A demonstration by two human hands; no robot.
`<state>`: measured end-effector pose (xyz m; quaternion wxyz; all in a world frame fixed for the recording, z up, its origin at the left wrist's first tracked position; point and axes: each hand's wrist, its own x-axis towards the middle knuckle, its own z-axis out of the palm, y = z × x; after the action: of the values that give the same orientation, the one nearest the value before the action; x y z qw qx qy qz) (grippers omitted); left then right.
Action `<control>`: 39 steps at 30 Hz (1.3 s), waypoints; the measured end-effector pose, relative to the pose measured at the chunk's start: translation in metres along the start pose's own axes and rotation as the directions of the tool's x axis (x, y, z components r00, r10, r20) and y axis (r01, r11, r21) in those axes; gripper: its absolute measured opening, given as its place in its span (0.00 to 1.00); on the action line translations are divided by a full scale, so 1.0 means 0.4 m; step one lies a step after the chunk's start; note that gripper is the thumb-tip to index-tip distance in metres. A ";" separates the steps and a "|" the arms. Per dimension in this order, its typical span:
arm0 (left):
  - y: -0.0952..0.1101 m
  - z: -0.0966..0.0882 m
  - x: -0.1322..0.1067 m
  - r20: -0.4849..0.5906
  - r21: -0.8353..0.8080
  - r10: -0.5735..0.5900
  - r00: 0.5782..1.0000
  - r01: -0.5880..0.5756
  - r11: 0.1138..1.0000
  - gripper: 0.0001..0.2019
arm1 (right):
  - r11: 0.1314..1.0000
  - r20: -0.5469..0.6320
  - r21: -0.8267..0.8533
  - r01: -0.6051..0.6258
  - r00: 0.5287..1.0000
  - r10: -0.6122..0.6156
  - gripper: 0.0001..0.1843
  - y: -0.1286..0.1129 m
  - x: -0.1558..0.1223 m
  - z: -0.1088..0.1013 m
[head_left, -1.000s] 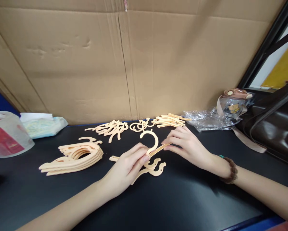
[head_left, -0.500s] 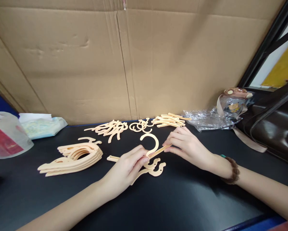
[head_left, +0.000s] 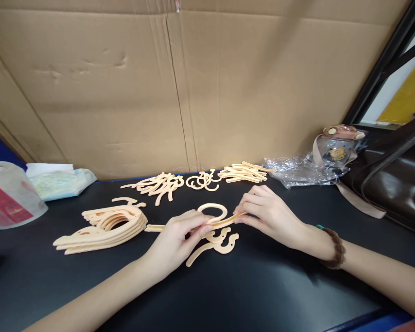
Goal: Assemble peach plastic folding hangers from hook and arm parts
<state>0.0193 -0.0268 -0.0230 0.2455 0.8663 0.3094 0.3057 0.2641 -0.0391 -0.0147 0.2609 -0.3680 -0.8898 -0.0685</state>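
Observation:
Both hands hold a beige hanger piece point(head_left: 224, 223) made of a hook and narrow bars. My left hand point(head_left: 177, 240) pinches its middle, at the base of the curved hook point(head_left: 214, 206). A slim bar end point(head_left: 154, 228) sticks out to the left of that hand. My right hand point(head_left: 267, 210) grips the outer end of the right bar between thumb and fingers. Beneath the hands, loose curved pieces point(head_left: 226, 244) with small holes lie on the black table point(head_left: 249, 286). The exact joint is hidden by my left fingers.
At left lies a stack of folded beige hangers point(head_left: 120, 233). Behind are piles of curved arms point(head_left: 162, 185), hooks point(head_left: 203, 180) and straight bars point(head_left: 245, 173). A plastic tub point(head_left: 13, 198), a wipes pack point(head_left: 62, 182), crinkled film point(head_left: 290, 173), a clear bottle point(head_left: 339, 150) and a dark bag point(head_left: 397, 175) stand around.
The held hook has tipped from upright to nearly flat, and the bar at left now reaches farther out. My right hand has lowered slightly, still gripping the right bar.

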 end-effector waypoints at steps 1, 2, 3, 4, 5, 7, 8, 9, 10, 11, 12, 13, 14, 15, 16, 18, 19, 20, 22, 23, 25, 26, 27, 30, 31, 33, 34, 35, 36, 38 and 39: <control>0.000 0.000 0.001 -0.012 -0.009 -0.008 1.000 0.008 1.000 0.12 | 1.000 0.000 -0.002 -0.004 1.000 0.004 0.13 -0.003 -0.001 0.001; 0.000 -0.001 0.002 -0.016 -0.014 -0.016 1.000 0.015 1.000 0.12 | 1.000 -0.001 -0.005 -0.006 1.000 0.006 0.13 -0.005 -0.001 0.003; 0.001 -0.001 0.002 -0.014 -0.016 -0.019 1.000 0.018 1.000 0.11 | 1.000 -0.001 -0.008 -0.006 1.000 0.006 0.13 -0.007 -0.001 0.004; 0.001 0.000 0.003 -0.009 -0.018 -0.022 1.000 0.022 1.000 0.11 | 1.000 -0.001 -0.010 -0.004 1.000 0.004 0.13 -0.009 -0.001 0.004; 0.002 0.000 0.003 -0.005 -0.027 -0.029 1.000 0.029 0.999 0.11 | 1.000 -0.001 -0.008 -0.003 1.000 0.003 0.13 -0.010 -0.001 0.004; 0.002 0.002 0.002 -0.005 -0.083 -0.058 0.998 0.058 0.995 0.11 | 1.000 -0.004 -0.002 -0.002 1.000 0.002 0.13 -0.010 0.001 0.004; 0.002 0.003 0.001 -0.007 -0.122 -0.076 0.997 0.075 0.990 0.12 | 1.000 -0.007 -0.003 -0.002 1.000 0.002 0.13 -0.010 0.002 0.003; 0.002 0.005 0.001 -0.006 -0.158 -0.091 0.996 0.089 0.983 0.12 | 1.000 -0.009 -0.006 -0.004 1.000 0.004 0.12 -0.009 0.003 0.002; 0.002 0.005 0.000 0.000 -0.184 -0.101 0.995 0.099 0.978 0.13 | 1.000 -0.013 -0.011 -0.009 1.000 0.009 0.12 -0.008 0.003 0.001; 0.002 0.006 0.000 0.011 -0.197 -0.106 0.994 0.106 0.975 0.13 | 1.000 -0.016 -0.018 -0.015 1.000 0.015 0.12 -0.007 0.004 0.001; 0.003 0.006 0.000 0.027 -0.199 -0.107 0.994 0.110 0.974 0.13 | 0.999 -0.018 -0.024 -0.022 1.000 0.022 0.12 -0.006 0.004 0.001; 0.004 0.005 0.000 0.045 -0.194 -0.107 0.993 0.113 0.974 0.13 | 0.999 -0.021 -0.026 -0.029 0.999 0.028 0.13 -0.005 0.004 0.001; 0.006 0.004 0.000 0.063 -0.184 -0.106 0.992 0.116 0.976 0.13 | 0.999 -0.024 -0.025 -0.033 0.999 0.033 0.13 -0.004 0.004 0.002; 0.007 0.003 0.001 0.079 -0.172 -0.107 0.991 0.119 0.978 0.14 | 0.999 -0.025 -0.022 -0.036 0.999 0.035 0.13 -0.002 0.004 0.003; 0.009 0.002 0.001 0.093 -0.158 -0.107 0.990 0.120 0.980 0.14 | 0.999 -0.027 -0.019 -0.035 0.999 0.035 0.13 0.000 0.004 0.004; 0.012 -0.001 0.002 0.115 -0.130 -0.101 0.988 0.116 0.985 0.15 | 0.999 -0.032 -0.015 -0.032 0.999 0.031 0.11 0.003 0.004 0.005; 0.012 -0.002 0.003 0.124 -0.117 -0.097 0.988 0.112 0.987 0.15 | 0.999 -0.036 -0.016 -0.031 0.999 0.030 0.11 0.004 0.004 0.006; 0.013 -0.003 0.003 0.131 -0.106 -0.092 0.987 0.106 0.989 0.16 | 0.999 -0.040 -0.017 -0.029 0.999 0.028 0.10 0.006 0.004 0.006; 0.012 -0.003 0.003 0.137 -0.084 -0.076 0.988 0.088 0.993 0.16 | 1.000 -0.048 -0.020 -0.021 0.999 0.020 0.09 0.009 0.004 0.005; 0.011 -0.003 0.004 0.138 -0.073 -0.065 0.988 0.075 0.995 0.16 | 1.000 -0.050 -0.021 -0.012 0.999 0.011 0.09 0.011 0.004 0.004; 0.007 -0.002 0.004 0.144 -0.047 -0.040 0.989 0.047 0.998 0.15 | 1.000 -0.054 -0.026 0.015 0.998 -0.017 0.09 0.012 0.004 0.000; 0.005 -0.001 0.004 0.146 -0.032 -0.029 0.989 0.034 0.999 0.15 | 0.999 -0.054 -0.030 0.031 0.998 -0.032 0.09 0.012 0.003 -0.001; 0.003 0.000 0.004 0.149 -0.016 -0.021 0.989 0.024 1.000 0.14 | 0.998 -0.053 -0.038 0.045 0.997 -0.047 0.09 0.012 0.003 -0.003; -0.001 0.001 0.002 0.149 0.020 -0.015 0.989 0.012 1.000 0.14 | 0.993 -0.054 -0.074 0.091 0.994 -0.095 0.11 0.007 0.002 -0.006; -0.002 0.001 0.000 0.150 0.026 -0.015 0.989 0.011 1.000 0.14 | 0.991 -0.058 -0.086 0.104 0.992 -0.110 0.12 0.004 0.001 -0.006; -0.002 0.002 -0.003 0.149 0.035 -0.007 0.989 0.002 0.999 0.14 | 0.988 -0.068 -0.100 0.119 0.990 -0.126 0.13 0.000 0.001 -0.007; -0.003 0.002 -0.004 0.143 0.042 -0.003 0.990 -0.003 0.999 0.13 | 0.988 -0.070 -0.100 0.119 0.990 -0.127 0.13 -0.002 0.001 -0.007; -0.004 0.003 -0.006 0.133 0.051 0.002 0.991 -0.009 0.999 0.13 | 0.988 -0.070 -0.096 0.118 0.990 -0.125 0.13 -0.004 0.001 -0.008; -0.005 0.004 -0.007 0.122 0.063 0.007 0.993 -0.015 0.998 0.13 | 0.989 -0.068 -0.089 0.115 0.990 -0.121 0.13 -0.005 0.001 -0.008; -0.007 0.005 -0.008 0.096 0.084 0.019 0.995 -0.027 0.996 0.13 | 0.992 -0.059 -0.074 0.107 0.992 -0.111 0.13 -0.007 0.001 -0.009; -0.008 0.005 -0.007 0.090 0.092 0.024 0.996 -0.032 0.995 0.13 | 0.993 -0.054 -0.067 0.098 0.993 -0.102 0.13 -0.007 0.000 -0.008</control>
<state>0.0176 -0.0270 -0.0273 0.2142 0.8938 0.3000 0.2556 0.2636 -0.0420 -0.0116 0.2705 -0.3291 -0.8967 -0.1204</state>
